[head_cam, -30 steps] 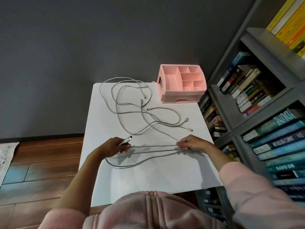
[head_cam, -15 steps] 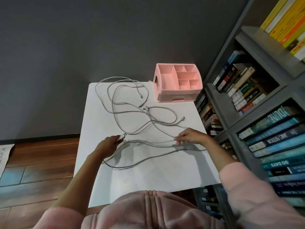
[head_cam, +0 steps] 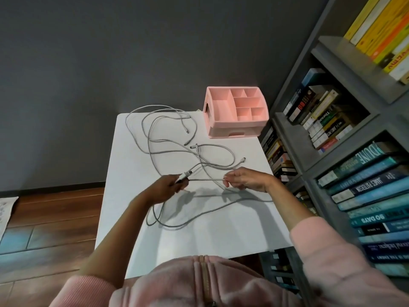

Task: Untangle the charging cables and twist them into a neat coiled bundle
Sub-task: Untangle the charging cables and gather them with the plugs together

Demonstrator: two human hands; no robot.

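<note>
White desk: left grip clamps plug ends, right grip pinches cable at 3 o'clock; best feed even loops, avoiding 12 o'clock tangle.

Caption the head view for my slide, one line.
Left hand grips a cable's plug end, right hand pinches the strand stretched between them; more charging cables lie tangled on the white table.
</note>
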